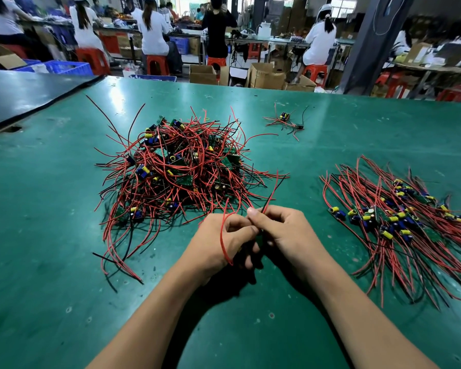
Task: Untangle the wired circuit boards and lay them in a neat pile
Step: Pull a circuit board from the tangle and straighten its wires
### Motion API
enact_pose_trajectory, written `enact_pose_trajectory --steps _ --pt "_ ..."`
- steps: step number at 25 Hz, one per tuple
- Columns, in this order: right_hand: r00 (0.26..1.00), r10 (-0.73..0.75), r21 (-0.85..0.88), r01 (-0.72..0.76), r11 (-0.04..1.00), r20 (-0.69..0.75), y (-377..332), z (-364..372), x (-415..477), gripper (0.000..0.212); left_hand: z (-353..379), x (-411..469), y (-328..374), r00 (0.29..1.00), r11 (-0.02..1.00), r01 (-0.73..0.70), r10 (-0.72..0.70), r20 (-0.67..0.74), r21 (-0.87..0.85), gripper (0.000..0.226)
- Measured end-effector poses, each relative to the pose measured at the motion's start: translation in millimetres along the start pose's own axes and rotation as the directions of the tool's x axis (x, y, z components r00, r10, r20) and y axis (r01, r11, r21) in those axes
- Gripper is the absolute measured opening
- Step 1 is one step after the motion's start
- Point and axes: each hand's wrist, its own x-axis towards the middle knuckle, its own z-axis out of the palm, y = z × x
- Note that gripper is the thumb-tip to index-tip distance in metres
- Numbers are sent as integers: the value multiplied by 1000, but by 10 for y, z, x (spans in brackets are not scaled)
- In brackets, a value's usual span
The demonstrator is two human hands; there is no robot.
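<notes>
Both your hands are closed on one wired board [259, 238], held low between them and mostly hidden by your fingers. Your left hand [218, 243] curls round it, with a red lead [222, 237] looping over the back of that hand. Your right hand [288, 230] pinches more of its leads at the thumb, so they rise clear ahead of your knuckles. Holding the leads apart like this looks meant to comb them straight before the board goes down.

The tangled heap [181, 169] lies ahead and to the left of your hands, near enough to draw from. The neat pile [399, 225] lies to the right of your right hand, its leads running roughly one way. That suits a left-to-right flow. A small stray cluster [285, 121] sits well ahead of both hands.

You work on a green mat [64, 262], scuffed and spotted, with a black sheet [24, 94] far to the left. Beyond the table, people sit on red stools [157, 63] at benches, among cardboard boxes [266, 75] and blue crates [64, 67].
</notes>
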Motion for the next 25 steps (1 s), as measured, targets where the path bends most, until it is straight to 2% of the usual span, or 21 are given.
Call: enact_pose_trajectory --steps 2,5,9,11,13,16,18,19,20,21,23,24,25 --pt "988 -52 -81 40 996 -147 -5 -41 46 30 -19 -2 5 999 1000 11 -11 32 -2 18" --pt "913 -152 -121 114 986 -378 5 -208 168 22 -34 -27 29 995 999 50 -48 88 -19 13" --pt "823 -261 -229 165 959 -504 18 -347 239 20 -27 -39 59 990 996 83 -79 114 -33 12" --pt "784 -350 -350 181 919 -512 32 -345 247 25 -35 -41 79 988 995 94 -88 125 -44 11" --pt "719 -494 -514 220 829 -489 29 -323 231 28 -64 -50 93 984 992 105 -94 153 -64 11" --pt "570 -751 -758 313 573 -332 -5 -321 177 27 -98 -62 112 975 986 132 -111 193 -97 11" --pt "523 -819 -833 325 448 -237 -29 -327 160 32 -113 -60 127 972 982 152 -128 199 -111 11" --pt "523 -820 -836 321 444 -235 -23 -326 163 34 -117 -60 134 972 980 159 -135 194 -119 11" --pt "555 -784 -808 305 504 -279 -10 -324 174 37 -114 -58 139 974 977 166 -141 180 -131 12" --pt "619 -696 -735 268 622 -363 -1 -314 183 40 -103 -56 139 977 973 171 -148 154 -152 12" --pt "769 -422 -484 170 859 -480 -33 -267 170 52 -54 -55 143 985 961 168 -157 70 -218 12" --pt "814 -322 -385 134 913 -483 -45 -252 155 58 -23 -44 139 988 951 155 -157 17 -267 11" --pt "839 -283 -353 118 928 -465 -52 -233 136 60 6 -26 135 987 938 133 -155 -44 -321 10"
